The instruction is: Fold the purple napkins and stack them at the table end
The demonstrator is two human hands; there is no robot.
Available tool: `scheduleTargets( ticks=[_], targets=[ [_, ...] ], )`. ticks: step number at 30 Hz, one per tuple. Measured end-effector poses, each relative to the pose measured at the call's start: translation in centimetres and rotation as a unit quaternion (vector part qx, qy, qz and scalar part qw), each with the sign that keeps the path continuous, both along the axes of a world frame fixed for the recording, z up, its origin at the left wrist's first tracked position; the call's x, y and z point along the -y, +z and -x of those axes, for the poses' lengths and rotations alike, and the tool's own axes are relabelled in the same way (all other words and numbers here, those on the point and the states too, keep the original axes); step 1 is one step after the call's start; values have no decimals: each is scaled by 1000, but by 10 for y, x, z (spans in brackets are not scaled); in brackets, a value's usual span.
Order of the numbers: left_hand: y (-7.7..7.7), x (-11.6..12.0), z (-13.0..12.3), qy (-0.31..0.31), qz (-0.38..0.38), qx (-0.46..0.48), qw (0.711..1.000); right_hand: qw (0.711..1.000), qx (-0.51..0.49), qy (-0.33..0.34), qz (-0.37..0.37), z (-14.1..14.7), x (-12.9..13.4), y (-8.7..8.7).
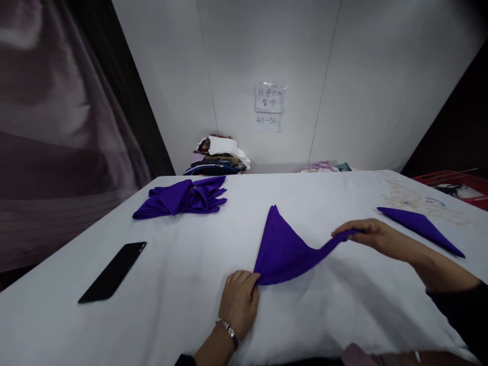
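Note:
A purple cloth napkin (pixel 284 249), doubled into a triangle, stretches between my two hands above the white-covered table. My left hand (pixel 239 297), with a silver bracelet at its wrist, pinches the near left corner close to the tabletop. Raised to the right, my right hand (pixel 368 235) grips the opposite corner, and the cloth sags between the two. The napkin's third tip points away toward the wall. Beyond my right forearm lies another folded purple napkin (pixel 423 226), flat and narrow.
Several crumpled purple napkins (pixel 179 197) are heaped at the back left. A black phone (pixel 113 272) rests at the left. Folded clothes (pixel 219 155) are stacked behind the table. Paper signs (pixel 269 99) hang on the wall. A red crate (pixel 457 178) stands at the far right.

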State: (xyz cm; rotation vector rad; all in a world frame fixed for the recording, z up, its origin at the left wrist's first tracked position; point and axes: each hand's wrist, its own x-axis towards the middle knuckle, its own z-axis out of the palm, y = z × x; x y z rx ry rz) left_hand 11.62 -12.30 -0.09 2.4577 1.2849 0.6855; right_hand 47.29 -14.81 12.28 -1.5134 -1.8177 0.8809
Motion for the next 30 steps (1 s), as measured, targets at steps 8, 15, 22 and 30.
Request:
scheduleTargets(
  ticks=[8, 15, 22, 30],
  targets=[
    [1, 1, -2, 47, 16, 8, 999, 985, -162, -46, 38, 23, -109, -12],
    [-8, -6, -3, 58, 4, 40, 997, 982, -150, -60, 101, 49, -179, -59],
    [-15, -11, -2, 77, 25, 66, 995, 989, -66, -91, 99, 68, -217, -94],
    [-15, -14, 3, 88, 24, 69, 993, 991, 67, -103, 54, 72, -234, -117]
  ],
)
